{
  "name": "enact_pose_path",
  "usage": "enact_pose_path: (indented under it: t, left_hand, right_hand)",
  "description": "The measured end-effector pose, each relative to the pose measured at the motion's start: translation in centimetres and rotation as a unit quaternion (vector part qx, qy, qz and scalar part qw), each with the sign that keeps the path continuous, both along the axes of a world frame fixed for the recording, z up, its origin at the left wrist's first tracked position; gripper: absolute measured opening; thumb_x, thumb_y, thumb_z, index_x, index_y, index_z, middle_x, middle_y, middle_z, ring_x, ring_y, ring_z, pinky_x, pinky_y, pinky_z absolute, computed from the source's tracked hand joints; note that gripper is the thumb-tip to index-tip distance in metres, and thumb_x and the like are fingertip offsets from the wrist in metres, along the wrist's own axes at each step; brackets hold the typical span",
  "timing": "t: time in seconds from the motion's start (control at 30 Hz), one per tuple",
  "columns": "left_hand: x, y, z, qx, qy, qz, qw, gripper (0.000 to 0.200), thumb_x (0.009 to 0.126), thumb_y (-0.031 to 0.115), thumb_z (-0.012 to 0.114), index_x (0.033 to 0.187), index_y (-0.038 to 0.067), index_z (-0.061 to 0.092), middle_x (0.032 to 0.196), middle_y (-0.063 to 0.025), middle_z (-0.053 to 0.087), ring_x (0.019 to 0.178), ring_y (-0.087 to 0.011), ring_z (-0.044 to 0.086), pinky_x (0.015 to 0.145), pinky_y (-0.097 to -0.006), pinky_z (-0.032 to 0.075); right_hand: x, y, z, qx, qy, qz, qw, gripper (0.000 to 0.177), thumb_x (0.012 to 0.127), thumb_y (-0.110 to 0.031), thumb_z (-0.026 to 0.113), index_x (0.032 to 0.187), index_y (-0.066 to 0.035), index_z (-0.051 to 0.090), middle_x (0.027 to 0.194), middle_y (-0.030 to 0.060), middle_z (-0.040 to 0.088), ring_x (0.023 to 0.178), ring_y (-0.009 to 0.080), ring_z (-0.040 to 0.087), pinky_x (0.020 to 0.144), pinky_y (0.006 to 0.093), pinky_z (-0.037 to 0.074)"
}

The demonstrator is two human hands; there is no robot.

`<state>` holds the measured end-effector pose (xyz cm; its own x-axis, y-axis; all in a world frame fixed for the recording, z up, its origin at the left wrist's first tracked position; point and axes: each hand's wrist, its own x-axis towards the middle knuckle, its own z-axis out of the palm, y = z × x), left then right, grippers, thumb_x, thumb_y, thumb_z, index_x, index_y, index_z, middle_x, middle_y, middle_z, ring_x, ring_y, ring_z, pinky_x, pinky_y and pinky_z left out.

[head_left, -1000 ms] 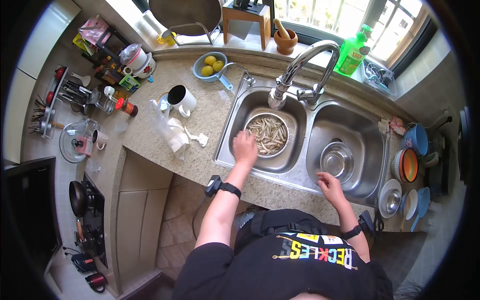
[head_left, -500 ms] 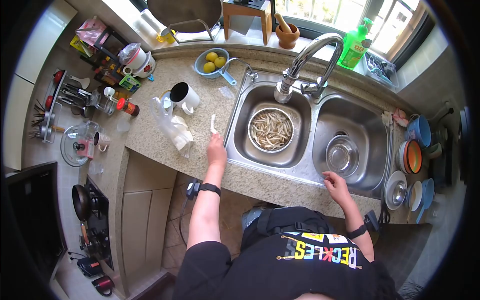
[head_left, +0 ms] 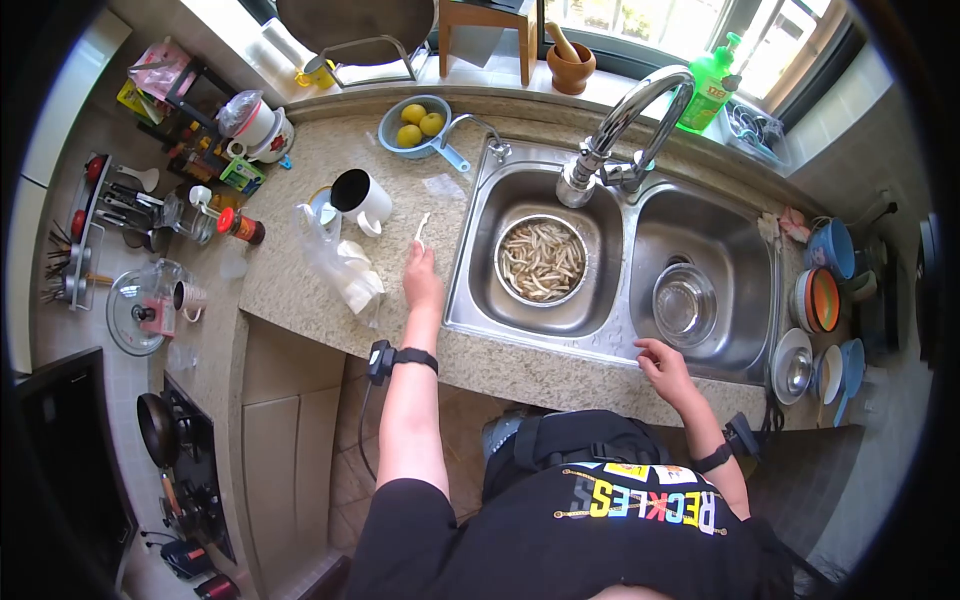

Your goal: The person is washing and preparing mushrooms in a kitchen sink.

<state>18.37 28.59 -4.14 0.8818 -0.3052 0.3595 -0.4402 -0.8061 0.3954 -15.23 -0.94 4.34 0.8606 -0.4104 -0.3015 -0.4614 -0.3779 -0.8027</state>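
Observation:
My left hand (head_left: 423, 277) is closed on the lower end of a thin white strip (head_left: 423, 228) above the counter, left of the sink. Nearby lies a clear plastic bag (head_left: 322, 245) with white pieces (head_left: 360, 280) at its opening. My right hand (head_left: 663, 365) hangs at the front edge of the sink, fingers apart and holding nothing. In the left basin (head_left: 483, 302) sits a round metal bowl (head_left: 500, 262) with small pale fish-like pieces (head_left: 543, 260) in liquid. A clear bowl (head_left: 684, 305) rests in the right basin (head_left: 740, 250).
A white mug (head_left: 372, 203) and a blue colander (head_left: 393, 140) of yellow fruit stand behind the bag. The chrome faucet (head_left: 640, 110) arches over the sink. Stacked bowls (head_left: 824, 301) and plates (head_left: 791, 362) line the right side; a red-lidded jar (head_left: 243, 227) is at the left.
The camera view has shifted slightly. My left hand has moved a little up and left with the white strip, which now tilts more. My right hand has shifted slightly.

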Motion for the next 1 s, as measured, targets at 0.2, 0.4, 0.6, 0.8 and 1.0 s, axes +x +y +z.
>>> enact_pose_path:
  t: [0.2, 0.4, 0.6, 0.8, 1.0]
  left_hand:
    - [-8.5, 3.0, 1.1, 0.001, 0.074, -0.137, 0.988, 0.032, 0.076, -0.005, 0.046, 0.104, 0.000, 0.061, 0.116, -0.0209, 0.054, 0.106, -0.0330, 0.054, 0.092, -0.0377, 0.044]
    - [-11.8, 8.6, 4.2, -0.062, 0.049, -0.064, 0.995, 0.040, 0.072, -0.009, 0.046, 0.109, 0.002, 0.060, 0.118, -0.0195, 0.054, 0.107, -0.0309, 0.054, 0.092, -0.0380, 0.044]
    - [-11.8, 10.4, 0.0, 0.020, 0.010, -0.050, 0.998, 0.040, 0.075, -0.007, 0.046, 0.114, -0.001, 0.055, 0.123, -0.0205, 0.050, 0.116, -0.0331, 0.047, 0.098, -0.0398, 0.038]
    - [-17.6, 5.1, -0.2, 0.019, 0.014, -0.093, 0.995, 0.043, 0.074, -0.007, 0.044, 0.116, -0.006, 0.051, 0.123, -0.0220, 0.049, 0.121, -0.0372, 0.041, 0.101, -0.0425, 0.034]
    - [-25.0, -4.7, 0.3, 0.013, 0.023, -0.256, 0.966, 0.043, 0.073, -0.005, 0.046, 0.116, -0.007, 0.051, 0.123, -0.0233, 0.049, 0.120, -0.0373, 0.042, 0.102, -0.0433, 0.034]
  right_hand:
    - [0.3, 0.2, 0.0, -0.013, 0.002, 0.003, 1.000, 0.025, 0.081, -0.006, 0.056, 0.105, -0.002, 0.059, 0.077, 0.0102, 0.061, 0.068, 0.0153, 0.057, 0.065, 0.0281, 0.047]
    - [1.7, 1.5, 0.3, -0.015, 0.006, 0.025, 1.000, 0.025, 0.080, -0.006, 0.056, 0.105, -0.002, 0.059, 0.077, 0.0110, 0.061, 0.069, 0.0167, 0.058, 0.065, 0.0288, 0.048]
    - [2.8, 2.8, 1.7, -0.035, -0.015, 0.086, 0.996, 0.024, 0.080, -0.005, 0.056, 0.104, -0.001, 0.058, 0.076, 0.0119, 0.060, 0.068, 0.0193, 0.058, 0.066, 0.0303, 0.048]
    - [-0.1, 1.9, 1.6, -0.018, -0.016, 0.062, 0.998, 0.024, 0.081, -0.005, 0.056, 0.105, -0.001, 0.058, 0.075, 0.0109, 0.059, 0.067, 0.0168, 0.057, 0.066, 0.0293, 0.047]
    - [-6.9, 0.4, 1.7, 0.021, -0.023, 0.020, 0.999, 0.023, 0.083, -0.006, 0.055, 0.105, -0.002, 0.058, 0.078, 0.0087, 0.060, 0.068, 0.0133, 0.056, 0.064, 0.0278, 0.047]
